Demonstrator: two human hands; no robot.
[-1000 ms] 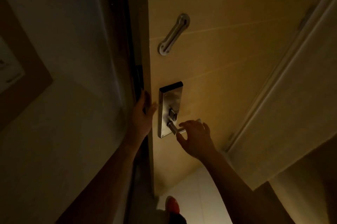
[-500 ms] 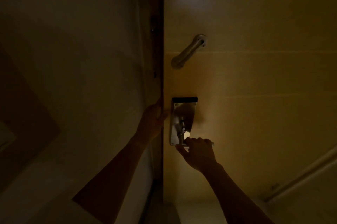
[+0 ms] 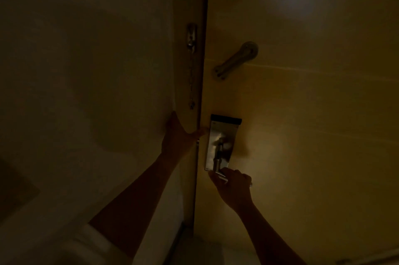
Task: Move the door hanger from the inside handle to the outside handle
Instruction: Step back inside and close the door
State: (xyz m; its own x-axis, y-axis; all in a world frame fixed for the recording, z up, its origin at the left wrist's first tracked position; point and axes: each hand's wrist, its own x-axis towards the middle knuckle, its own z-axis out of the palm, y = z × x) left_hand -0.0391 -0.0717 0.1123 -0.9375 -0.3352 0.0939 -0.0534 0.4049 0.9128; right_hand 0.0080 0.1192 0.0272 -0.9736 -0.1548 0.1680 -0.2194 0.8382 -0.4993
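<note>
In dim light a yellowish door point(image 3: 302, 113) stands shut against its frame. A steel lock plate point(image 3: 222, 135) with a black top strip carries the inside lever handle point(image 3: 219, 169). My right hand point(image 3: 234, 188) is closed around that lever. My left hand point(image 3: 180, 137) lies flat on the door frame, fingers spread, thumb reaching towards the door's edge beside the plate. No door hanger shows on the handle or anywhere in view.
A slanted metal chain-guard track point(image 3: 235, 60) is fixed to the door above the lock. A security chain point(image 3: 191, 74) hangs from its mount on the frame at the left. A pale wall point(image 3: 86, 92) fills the left side.
The door has swung shut against the frame and the scene has darkened. My right hand went from reaching to gripping the lever; my left hand moved from the door's edge onto the frame.
</note>
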